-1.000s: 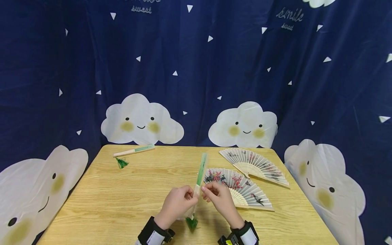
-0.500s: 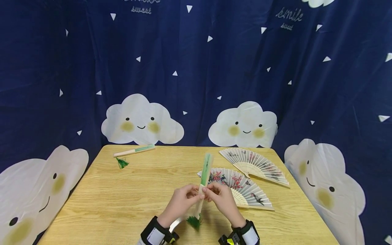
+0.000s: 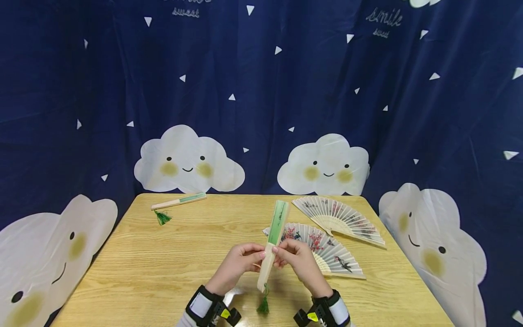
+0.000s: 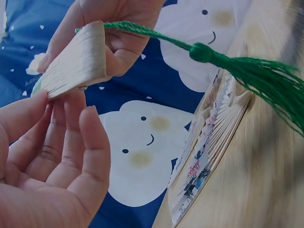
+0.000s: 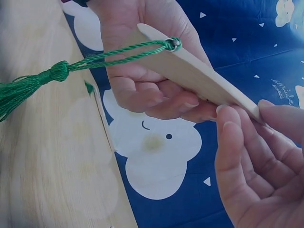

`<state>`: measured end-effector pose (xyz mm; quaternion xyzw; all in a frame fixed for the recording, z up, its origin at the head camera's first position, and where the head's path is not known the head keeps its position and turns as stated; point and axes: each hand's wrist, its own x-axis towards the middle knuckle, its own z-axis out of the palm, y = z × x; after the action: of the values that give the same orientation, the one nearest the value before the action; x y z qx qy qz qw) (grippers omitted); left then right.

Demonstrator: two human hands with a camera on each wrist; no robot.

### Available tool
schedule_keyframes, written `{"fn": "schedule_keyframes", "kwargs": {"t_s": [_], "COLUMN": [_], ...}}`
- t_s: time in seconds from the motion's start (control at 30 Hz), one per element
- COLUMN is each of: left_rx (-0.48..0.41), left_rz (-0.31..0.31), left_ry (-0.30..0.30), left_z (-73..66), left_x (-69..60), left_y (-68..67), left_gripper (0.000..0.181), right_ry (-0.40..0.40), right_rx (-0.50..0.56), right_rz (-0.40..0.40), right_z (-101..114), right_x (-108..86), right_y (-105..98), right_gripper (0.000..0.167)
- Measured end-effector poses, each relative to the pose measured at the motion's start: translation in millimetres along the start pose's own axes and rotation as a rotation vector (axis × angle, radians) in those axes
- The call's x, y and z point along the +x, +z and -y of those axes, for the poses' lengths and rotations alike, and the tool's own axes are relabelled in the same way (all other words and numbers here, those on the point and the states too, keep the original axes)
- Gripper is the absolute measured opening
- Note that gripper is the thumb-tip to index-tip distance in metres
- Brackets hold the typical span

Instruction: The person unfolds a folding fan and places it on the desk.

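A folded hand fan (image 3: 273, 245) with pale wooden ribs and a green cloth part tilts up above the table, between both hands. My left hand (image 3: 239, 265) pinches its left side near the middle. On the opposite side, my right hand (image 3: 301, 263) grips it with the thumb on its face. A green tassel (image 4: 209, 53) hangs by a cord from the fan's lower end. In the right wrist view the cord loops through the pivot of the fan (image 5: 199, 78), and the ribs lie tightly together.
Two spread fans lie at the right of the wooden table (image 3: 163, 254): a flowered fan (image 3: 337, 256) close to my right hand and another open fan (image 3: 341, 220) behind it. A second folded fan (image 3: 180, 200) with a green tassel lies at the far left.
Both hands have turned the folded fan so its broad green face shows more, and its top has shifted right. The tassel now hangs straight down below it.
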<state>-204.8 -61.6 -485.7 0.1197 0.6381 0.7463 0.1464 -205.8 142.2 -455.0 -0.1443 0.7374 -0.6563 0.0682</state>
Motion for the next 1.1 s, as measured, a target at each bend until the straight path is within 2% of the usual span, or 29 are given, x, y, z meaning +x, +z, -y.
{"fn": "schedule_keyframes", "kwargs": {"t_s": [0.13, 0.27, 0.47, 0.77, 0.87, 1.1], "left_rx": [-0.022, -0.008, 0.045, 0.068, 0.063, -0.001], "left_rz": [-0.019, -0.069, -0.180, -0.351, -0.381, -0.402], "left_ry": [0.001, 0.035, 0.136, 0.304, 0.317, 0.315], "left_z": [0.5, 0.3, 1.8, 2.6, 2.0, 1.8], "left_x": [1.0, 1.0, 1.2, -2.9, -4.2, -5.7], "left_y": [-0.3, 0.1, 2.3, 3.8, 1.7, -1.9], "left_gripper": [0.042, 0.040, 0.033, 0.017, 0.015, 0.021], "right_ry": [-0.015, -0.028, -0.028, -0.003, 0.006, -0.003], "right_rx": [0.017, 0.036, 0.064, 0.105, 0.171, 0.343], "right_rz": [-0.015, -0.073, -0.154, -0.212, -0.239, -0.251], "right_z": [-3, -7, -9, -14, -13, -23], "right_x": [0.2, 0.6, 0.7, 0.0, -1.5, -2.8], "right_y": [0, -1, -3, -9, -11, -18], "right_gripper": [0.036, 0.035, 0.035, 0.035, 0.028, 0.017]}}
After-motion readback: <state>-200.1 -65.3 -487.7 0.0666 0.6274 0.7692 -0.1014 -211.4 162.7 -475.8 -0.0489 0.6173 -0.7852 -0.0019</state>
